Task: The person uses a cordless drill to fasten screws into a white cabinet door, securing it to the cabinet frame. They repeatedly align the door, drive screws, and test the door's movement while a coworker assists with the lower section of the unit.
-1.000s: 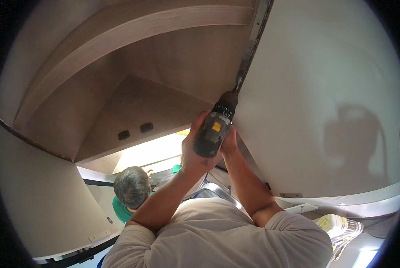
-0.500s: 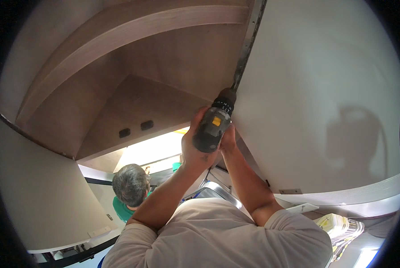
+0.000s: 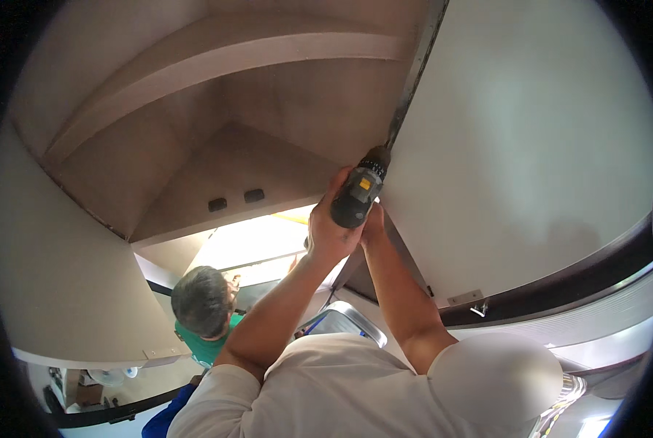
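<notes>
Both my arms reach up to a dark cordless drill with a yellow patch on its body. My left hand wraps around its left side, closed on it. Behind the drill, my right hand is closed against it too; most of its fingers are hidden. The drill's nose meets a long metal strip, like a hinge, running between the wooden cabinet and a pale door panel. The bit's tip is too small to make out.
Below left, a person in green stands beside a bright window area. A metal sink is below my arms. Two dark oval fittings sit on the cabinet's lower panel. A smooth white rounded shape covers my right shoulder.
The drill and both hands appear slightly higher and to the right, still along the metal strip. The door panel's lower edge shows a dark border now. A white rounded shape has appeared at lower right.
</notes>
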Motion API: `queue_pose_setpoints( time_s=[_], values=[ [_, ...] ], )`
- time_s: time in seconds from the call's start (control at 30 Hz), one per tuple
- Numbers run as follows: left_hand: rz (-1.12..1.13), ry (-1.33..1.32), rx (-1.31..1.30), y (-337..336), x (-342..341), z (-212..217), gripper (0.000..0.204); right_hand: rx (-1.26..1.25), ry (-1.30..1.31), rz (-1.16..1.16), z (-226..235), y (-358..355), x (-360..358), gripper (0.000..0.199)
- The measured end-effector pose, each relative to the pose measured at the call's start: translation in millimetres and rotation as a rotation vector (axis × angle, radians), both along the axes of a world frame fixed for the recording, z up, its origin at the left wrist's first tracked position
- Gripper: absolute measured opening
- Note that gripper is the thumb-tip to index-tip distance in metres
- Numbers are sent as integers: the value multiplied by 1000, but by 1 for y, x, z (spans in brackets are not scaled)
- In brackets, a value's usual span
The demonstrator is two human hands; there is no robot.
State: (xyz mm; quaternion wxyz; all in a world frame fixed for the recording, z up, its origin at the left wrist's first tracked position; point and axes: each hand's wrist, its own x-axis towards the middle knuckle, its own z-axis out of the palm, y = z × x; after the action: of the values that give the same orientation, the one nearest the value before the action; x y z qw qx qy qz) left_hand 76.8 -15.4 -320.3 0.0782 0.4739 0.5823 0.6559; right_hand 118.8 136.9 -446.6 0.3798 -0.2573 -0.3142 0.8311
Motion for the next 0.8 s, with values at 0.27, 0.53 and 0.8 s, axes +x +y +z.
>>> queue_pose_setpoints(
  time_s=[0.27, 0.53, 0.8],
  values=[
    [30, -49, 7, -61, -20, -4, 72, 84, -342, -35, 16, -3, -1, 46],
    [30, -252, -165, -166, -15, -33, 73, 138, -462, -53, 12, -14, 0, 63],
    [37, -105, -317, -244, -13, -48, 82, 535, -437, -226, -2, -84, 26, 13]
  ],
)
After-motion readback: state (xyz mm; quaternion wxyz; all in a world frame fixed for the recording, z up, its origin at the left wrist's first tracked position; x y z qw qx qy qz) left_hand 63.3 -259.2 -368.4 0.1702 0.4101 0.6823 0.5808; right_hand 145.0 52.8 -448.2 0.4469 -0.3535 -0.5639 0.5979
